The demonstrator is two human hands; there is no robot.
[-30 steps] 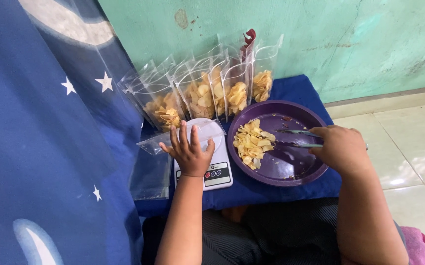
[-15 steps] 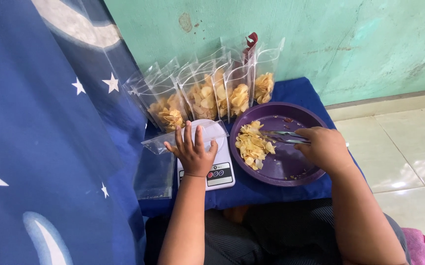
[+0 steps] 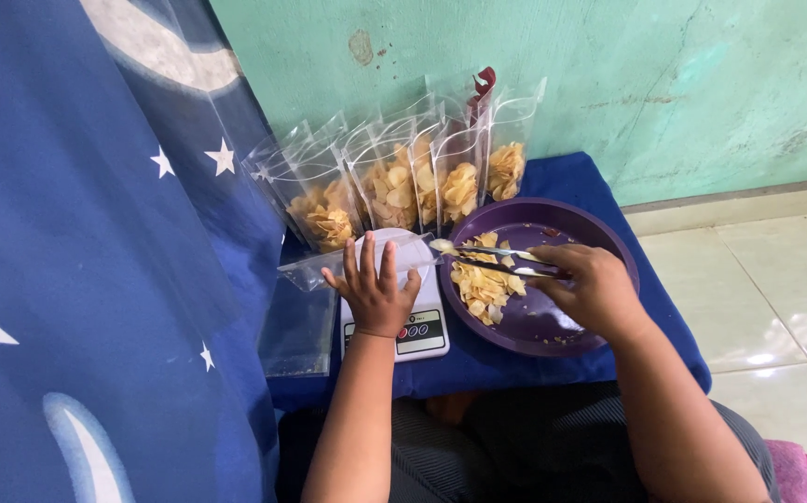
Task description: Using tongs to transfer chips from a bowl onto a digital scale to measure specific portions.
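I see even, soft daylight across the scene, bright enough for clear colour. Glare shines on the floor tiles at right and glints off the clear bags. Shadows are faint and short under the hands. Focus is sharp at centre; the blue cloth at left looks slightly soft.

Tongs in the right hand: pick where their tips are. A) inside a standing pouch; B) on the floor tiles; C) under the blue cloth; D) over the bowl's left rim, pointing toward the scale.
D: the right hand holds the tongs, whose tips grip a chip above the left rim of the purple bowl, next to the scale.
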